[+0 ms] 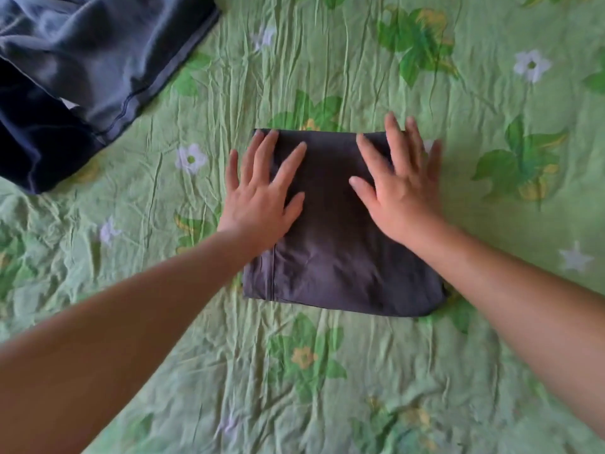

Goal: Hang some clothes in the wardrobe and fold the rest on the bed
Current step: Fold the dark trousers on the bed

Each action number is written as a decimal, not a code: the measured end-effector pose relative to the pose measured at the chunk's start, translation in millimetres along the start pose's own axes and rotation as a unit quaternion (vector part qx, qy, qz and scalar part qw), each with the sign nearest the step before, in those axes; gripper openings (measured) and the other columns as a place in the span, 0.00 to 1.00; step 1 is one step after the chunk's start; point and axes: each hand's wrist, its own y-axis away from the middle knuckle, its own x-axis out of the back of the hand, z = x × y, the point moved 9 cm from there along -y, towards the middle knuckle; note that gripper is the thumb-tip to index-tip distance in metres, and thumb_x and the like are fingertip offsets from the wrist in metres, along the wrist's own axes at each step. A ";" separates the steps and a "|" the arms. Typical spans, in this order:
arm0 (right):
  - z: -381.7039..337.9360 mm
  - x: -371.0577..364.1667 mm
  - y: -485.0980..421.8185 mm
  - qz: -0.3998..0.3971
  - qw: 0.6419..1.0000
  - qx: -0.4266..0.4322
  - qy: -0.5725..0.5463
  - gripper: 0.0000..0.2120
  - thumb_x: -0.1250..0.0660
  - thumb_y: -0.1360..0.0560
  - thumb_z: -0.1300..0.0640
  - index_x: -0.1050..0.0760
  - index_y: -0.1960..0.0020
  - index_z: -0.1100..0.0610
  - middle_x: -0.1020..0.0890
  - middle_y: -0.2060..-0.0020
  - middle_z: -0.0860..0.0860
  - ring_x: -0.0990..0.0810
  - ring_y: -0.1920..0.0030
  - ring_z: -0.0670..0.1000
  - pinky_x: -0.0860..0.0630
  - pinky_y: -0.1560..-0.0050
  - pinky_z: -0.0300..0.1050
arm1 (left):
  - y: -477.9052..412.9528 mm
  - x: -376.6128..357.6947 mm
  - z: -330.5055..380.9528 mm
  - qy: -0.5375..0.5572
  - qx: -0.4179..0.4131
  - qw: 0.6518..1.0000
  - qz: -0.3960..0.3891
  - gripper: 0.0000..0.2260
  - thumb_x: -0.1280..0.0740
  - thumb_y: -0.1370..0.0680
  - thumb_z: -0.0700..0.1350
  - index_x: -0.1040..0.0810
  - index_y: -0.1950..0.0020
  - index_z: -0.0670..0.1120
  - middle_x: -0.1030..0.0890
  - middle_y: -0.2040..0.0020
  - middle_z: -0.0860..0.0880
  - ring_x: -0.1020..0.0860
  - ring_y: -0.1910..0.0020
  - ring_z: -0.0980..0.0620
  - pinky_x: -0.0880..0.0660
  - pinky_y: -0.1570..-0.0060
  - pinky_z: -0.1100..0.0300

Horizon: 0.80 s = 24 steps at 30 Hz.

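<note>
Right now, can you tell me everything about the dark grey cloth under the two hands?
The dark grey cloth is a garment folded into a neat, nearly square packet. It looks like soft, smooth fabric, with a stitched seam running down its left side. It lies flat on the green flowered bedsheet. The left hand and the right hand press on its far half with spread, straight fingers.

Folded garment [340, 244], centre: dark charcoal grey. Bed sheet [327, 388]: light green, printed green leaves, white and yellow flowers. Upper left: slate-blue cloth [98, 50] over navy cloth [42, 142].
</note>
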 end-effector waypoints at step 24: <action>-14.0 250.5 -58.8 0.001 0.996 0.069 -0.050 0.13 0.34 0.28 0.59 0.30 0.47 0.47 0.25 0.60 0.46 0.26 0.58 0.55 0.35 0.65 0.47 | -51.9 234.9 44.8 0.044 -0.115 0.992 0.036 0.11 0.30 0.27 0.44 0.30 0.50 0.54 0.25 0.54 0.51 0.24 0.56 0.45 0.30 0.65 0.55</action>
